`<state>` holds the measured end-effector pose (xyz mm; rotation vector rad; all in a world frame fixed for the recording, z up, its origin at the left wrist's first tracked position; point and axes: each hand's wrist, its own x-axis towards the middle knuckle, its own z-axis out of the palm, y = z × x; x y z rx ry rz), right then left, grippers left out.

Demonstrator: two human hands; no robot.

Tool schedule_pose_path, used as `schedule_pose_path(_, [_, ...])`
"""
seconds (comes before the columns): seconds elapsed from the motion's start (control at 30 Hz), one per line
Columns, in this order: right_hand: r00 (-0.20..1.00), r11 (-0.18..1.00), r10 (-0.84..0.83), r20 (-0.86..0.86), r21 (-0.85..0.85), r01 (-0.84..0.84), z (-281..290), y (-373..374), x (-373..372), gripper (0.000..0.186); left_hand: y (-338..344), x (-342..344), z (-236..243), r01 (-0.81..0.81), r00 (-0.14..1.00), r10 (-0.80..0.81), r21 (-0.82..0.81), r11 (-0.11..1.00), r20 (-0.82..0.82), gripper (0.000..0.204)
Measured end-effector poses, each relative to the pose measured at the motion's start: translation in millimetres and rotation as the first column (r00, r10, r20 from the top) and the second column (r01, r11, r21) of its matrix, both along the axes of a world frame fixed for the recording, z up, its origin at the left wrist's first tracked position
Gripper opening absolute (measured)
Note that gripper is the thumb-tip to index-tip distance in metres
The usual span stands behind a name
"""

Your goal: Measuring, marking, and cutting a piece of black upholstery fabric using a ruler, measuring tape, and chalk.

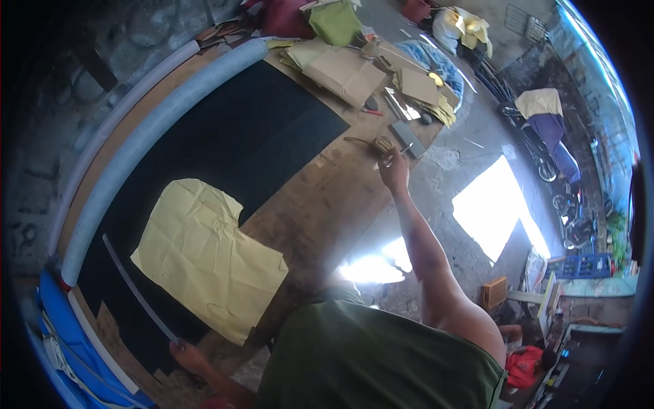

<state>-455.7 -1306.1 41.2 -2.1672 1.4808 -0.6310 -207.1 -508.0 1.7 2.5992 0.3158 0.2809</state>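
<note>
On black fabric [225, 136], creased yellow paper pattern [204, 252]; right hand [394, 169] outstretched

Yellow paper pattern [208, 259] lies on black sheet [259, 129].

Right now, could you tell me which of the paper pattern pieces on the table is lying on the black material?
It is the large pale yellow pattern piece, spread flat on the black sheet near the left hand. The brown paper pieces lie stacked at the table's far end, off it.

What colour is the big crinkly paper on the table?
Pale yellow. The paper lies on a black sheet; the head view shows it.
</note>
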Motion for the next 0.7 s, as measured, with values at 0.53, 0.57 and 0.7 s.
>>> schedule_pose_path(0.53, [0.96, 0.948, 0.067, -0.27, -0.282, -0.146, -26, -76, 33, 0.043, -149, 13, -18, -0.096, 0.995, 0.093, -0.503, 0.859, -0.031, 0.037])
schedule_pose_path(0.57, [0.97, 0.875, 0.082, -0.229, -0.449, -0.18, -25, -69, 40, 0.045, -159, 18, -12, -0.11, 0.992, 0.123, -0.531, 0.84, -0.011, 0.036])
schedule_pose_path(0.7, [0.901, 0.856, 0.433, -0.034, -0.296, -0.423, -13, -29, 72, 0.063, -175, 11, 6, -0.117, 0.978, 0.2, -0.635, 0.763, 0.059, 0.036])
